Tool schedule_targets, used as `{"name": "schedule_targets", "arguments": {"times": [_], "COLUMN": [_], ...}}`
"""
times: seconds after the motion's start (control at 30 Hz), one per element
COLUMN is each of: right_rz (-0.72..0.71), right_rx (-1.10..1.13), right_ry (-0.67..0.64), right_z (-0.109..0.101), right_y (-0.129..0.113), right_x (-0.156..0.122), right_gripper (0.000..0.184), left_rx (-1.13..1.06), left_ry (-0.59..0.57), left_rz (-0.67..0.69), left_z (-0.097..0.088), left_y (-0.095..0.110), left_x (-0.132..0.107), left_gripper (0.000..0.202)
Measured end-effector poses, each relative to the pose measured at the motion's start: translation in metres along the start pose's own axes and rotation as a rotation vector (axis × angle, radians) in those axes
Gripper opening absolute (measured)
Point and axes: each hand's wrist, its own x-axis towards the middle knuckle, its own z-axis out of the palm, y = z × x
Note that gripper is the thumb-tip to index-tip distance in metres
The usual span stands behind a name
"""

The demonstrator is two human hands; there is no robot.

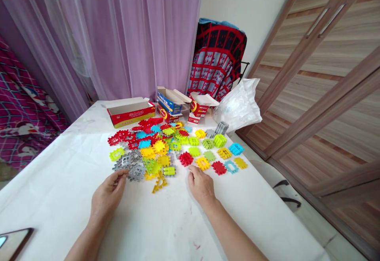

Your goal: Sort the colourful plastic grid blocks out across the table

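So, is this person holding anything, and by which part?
The right hand holds nothing. The left hand touches the edge of a grey plastic tile, but whether it grips it cannot be told.

There they go, a heap of waffle-edged plastic building tiles (157, 146) spread flat across the desk (59, 197), reds massed at the back, greys near the left! Further right, a lime-green tile cube (219, 140) sits just beside a grey tile stack (221, 128).

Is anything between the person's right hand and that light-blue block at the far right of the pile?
Yes. A red block and, just beyond it, a yellow block lie on the table between the right hand and the light-blue block.
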Motion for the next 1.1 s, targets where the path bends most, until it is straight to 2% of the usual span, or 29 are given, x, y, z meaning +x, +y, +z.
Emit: {"name": "schedule_targets", "arguments": {"times": [0.27, 0.6, 1.1], "right_rz": [0.021, 0.011, -0.019], "right_rx": [-0.076, -0.084, -0.070], "right_ry": [-0.036, -0.039, -0.060], "right_z": [-0.0014, -0.0034, -0.0045], "right_y": [-0.0052, -0.0079, -0.0071], "right_x": [0.0046, 0.0066, 0.0078], "right_gripper": [0.032, 0.030, 0.028], "left_rx": [0.014, 0.002, -0.007], "left_ry": [-0.019, -0.012, -0.009], "left_rz": [-0.011, 0.005, -0.012], "left_z": [0.0000, 0.0018, -0.0012], "left_y": [0.0021, -0.0031, 0.0054], "left_x": [-0.0022, -0.0010, -0.0025], "left_gripper": [0.041, 0.038, 0.037]}}
